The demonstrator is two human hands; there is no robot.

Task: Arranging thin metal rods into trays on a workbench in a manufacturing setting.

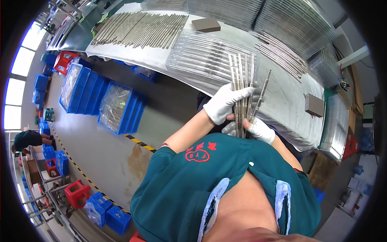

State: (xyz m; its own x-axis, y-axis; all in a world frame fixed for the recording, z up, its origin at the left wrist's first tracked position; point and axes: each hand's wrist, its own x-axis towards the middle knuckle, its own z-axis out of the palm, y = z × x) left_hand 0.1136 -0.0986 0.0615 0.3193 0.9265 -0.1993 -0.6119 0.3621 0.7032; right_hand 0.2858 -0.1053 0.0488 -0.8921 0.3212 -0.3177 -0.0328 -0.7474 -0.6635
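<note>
A bundle of slim silvery metal rods (238, 71) stands almost upright in front of my chest, banded with darker rings. My left hand (223, 104), in a white glove with bare fingertips, is closed around it, thumb laid across the front. Lower down, my right hand (261, 130), gloved the same way, closes on the bundle's near end with its thumb against the rods. One separate rod (263, 93) leans out to the right from that hand. Behind the bundle, a clear plastic tray (189, 60) filled with rods lies on the white-covered table (278, 103).
Many loose rods (139, 29) lie side by side at the table's far left, more rods (282, 56) at right. Two grey-brown blocks (206, 25) (314, 105) rest on the table. Stacked clear trays (292, 26) stand at the back. Blue crates (125, 109) sit on the floor at left.
</note>
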